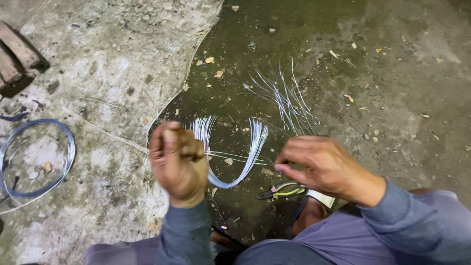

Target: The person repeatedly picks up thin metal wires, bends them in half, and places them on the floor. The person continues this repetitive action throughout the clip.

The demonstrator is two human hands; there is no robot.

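My left hand [177, 163] is a closed fist around one end of a U-shaped bundle of thin silvery wires [245, 167], which curves down and back up to fanned ends. A single thin wire [235, 158] runs across from the bundle to my right hand [321, 167], whose fingertips pinch its end. Both hands hover above the dark, damp concrete floor [274, 39]. Just below my right hand lie pliers [282, 190] with yellow-green and black handles.
A loose pile of cut wire pieces [289, 100] lies on the floor beyond my hands. A coil of wire [37, 157] rests at the left on pale concrete. Wooden blocks [14, 56] sit at the top left. My sandalled foot [314, 208] is under my right wrist.
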